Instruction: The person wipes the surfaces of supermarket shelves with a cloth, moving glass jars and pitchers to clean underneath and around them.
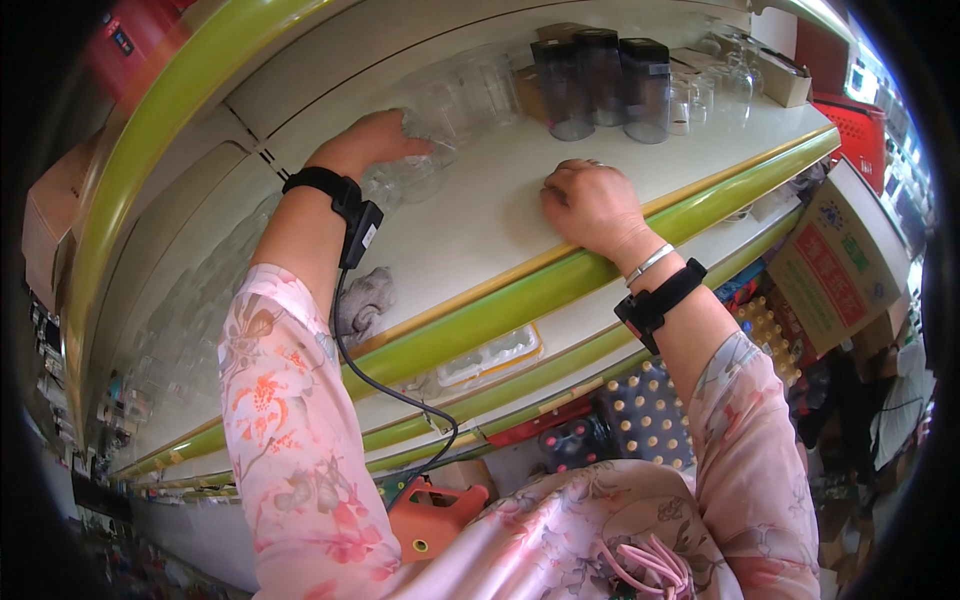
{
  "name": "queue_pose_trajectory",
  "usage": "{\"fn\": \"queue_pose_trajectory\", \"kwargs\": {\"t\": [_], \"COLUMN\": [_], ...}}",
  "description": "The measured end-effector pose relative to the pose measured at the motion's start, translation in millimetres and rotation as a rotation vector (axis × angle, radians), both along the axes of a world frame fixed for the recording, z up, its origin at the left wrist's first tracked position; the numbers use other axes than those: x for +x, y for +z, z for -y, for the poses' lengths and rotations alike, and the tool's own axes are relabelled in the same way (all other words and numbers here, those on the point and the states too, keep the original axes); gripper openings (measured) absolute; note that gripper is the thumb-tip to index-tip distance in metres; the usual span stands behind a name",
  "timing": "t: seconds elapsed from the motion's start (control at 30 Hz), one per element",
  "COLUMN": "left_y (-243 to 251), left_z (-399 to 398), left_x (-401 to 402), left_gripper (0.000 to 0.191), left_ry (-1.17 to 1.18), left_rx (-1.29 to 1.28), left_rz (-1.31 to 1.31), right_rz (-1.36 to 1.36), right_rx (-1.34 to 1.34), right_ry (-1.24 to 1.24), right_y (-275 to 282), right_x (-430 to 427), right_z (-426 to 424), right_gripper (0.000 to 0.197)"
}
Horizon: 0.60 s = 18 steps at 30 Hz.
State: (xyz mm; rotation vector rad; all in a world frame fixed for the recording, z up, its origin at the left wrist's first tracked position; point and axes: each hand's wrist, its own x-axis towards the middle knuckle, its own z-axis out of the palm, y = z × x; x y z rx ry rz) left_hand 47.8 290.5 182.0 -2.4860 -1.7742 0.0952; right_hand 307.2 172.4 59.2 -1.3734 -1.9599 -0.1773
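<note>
My left hand (382,139) reaches over the white shelf (480,210) and grips a clear glass vessel (420,142), whose exact shape is hard to make out. Other clear glasses (386,187) stand close below it, and taller clear glass vessels (487,82) are behind, to the right. Near the shelf's front edge rests my right hand (589,199), its fingers curled in and no object visible in them. A crumpled grey cloth (367,300) lies by my left forearm.
Dark-topped containers (645,90) and stemmed glasses (739,75) stand at the back right. Many glasses (195,300) line the left. A green-yellow edge (525,289) fronts the shelf. Below are packed bottles (649,409), a cardboard box (832,255) and an orange-red stool (439,517).
</note>
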Motion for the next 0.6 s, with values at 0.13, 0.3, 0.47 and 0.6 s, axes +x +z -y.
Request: {"fn": "queue_pose_trajectory", "kwargs": {"t": [0.13,0.3,0.47,0.6], "left_y": [33.8,67.2,10.1,-81.0], "left_z": [51.2,176.1,269.5,318.0], "left_x": [-9.6,-34.2,-64.3,-96.7], "left_gripper": [0.069,0.048,0.03,0.016], "left_ry": [-0.059,-0.174,-0.209,-0.102], "left_rx": [0.309,0.4,0.783,1.017], "left_rz": [0.182,0.365,0.497,0.622], "right_rz": [-0.008,-0.023,-0.006,0.002], "right_rx": [-0.018,0.053,0.019,-0.021], "right_ry": [0.005,0.041,0.003,0.005], "right_y": [-0.4,-0.6,-2.2,2.0], "right_x": [0.3,1.2,1.4,-7.1], "right_z": [-0.1,1.1,0.5,3.9], "right_gripper": [0.022,0.025,0.026,0.025]}}
